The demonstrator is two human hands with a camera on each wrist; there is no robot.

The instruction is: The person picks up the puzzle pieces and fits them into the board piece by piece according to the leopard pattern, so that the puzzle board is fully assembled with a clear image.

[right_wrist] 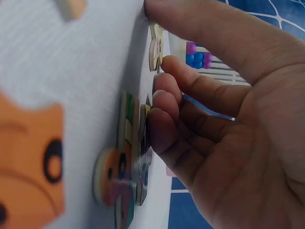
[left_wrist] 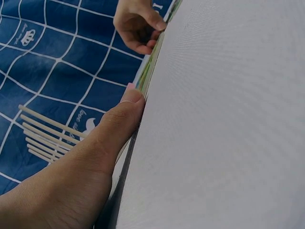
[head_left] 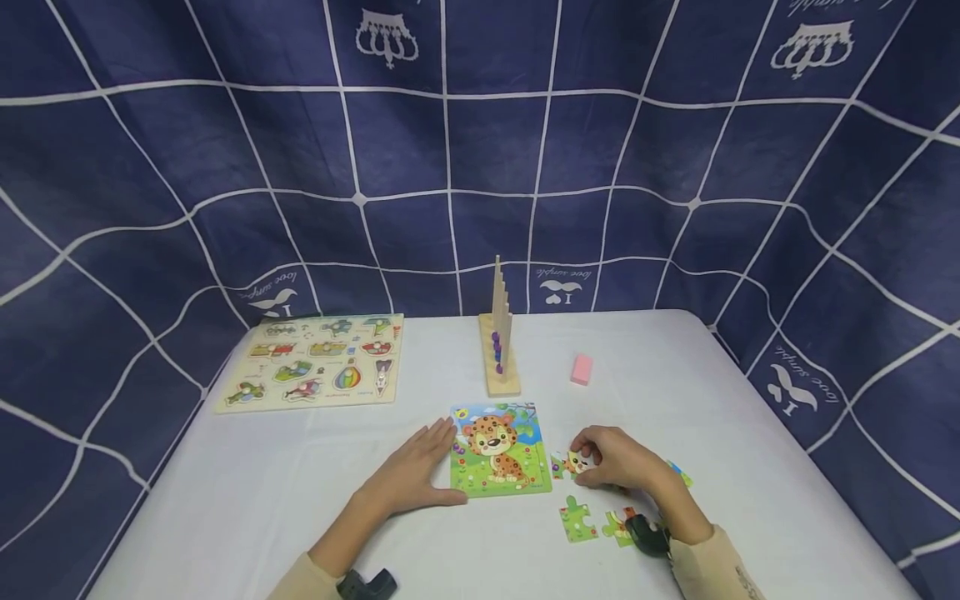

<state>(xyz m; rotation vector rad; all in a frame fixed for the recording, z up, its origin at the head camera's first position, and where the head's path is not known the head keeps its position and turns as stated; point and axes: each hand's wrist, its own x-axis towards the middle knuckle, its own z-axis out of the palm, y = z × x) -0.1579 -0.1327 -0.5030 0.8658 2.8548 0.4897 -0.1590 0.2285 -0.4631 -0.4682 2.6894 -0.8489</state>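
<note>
A square leopard puzzle point(head_left: 495, 454), its picture whole, lies in the middle of the table. My left hand point(head_left: 416, 471) rests flat beside it, fingers at its left edge and thumb by the lower left corner. To the right of the puzzle, my right hand point(head_left: 618, 458) pinches a jigsaw piece point(head_left: 577, 463) between thumb and forefinger, at table level. In the right wrist view that piece point(right_wrist: 155, 46) shows between the two fingertips, while the other fingers curl above more pieces point(right_wrist: 125, 162). Nearer me lie a green piece point(head_left: 577, 521) and an orange-green piece point(head_left: 618, 527).
A wooden peg stand point(head_left: 500, 383) with purple and blue beads stands behind the puzzle. A pink block point(head_left: 581, 369) lies to its right. At the back left is a vehicle picture board point(head_left: 311, 362). A blue curtain point(head_left: 480, 142) surrounds the white table.
</note>
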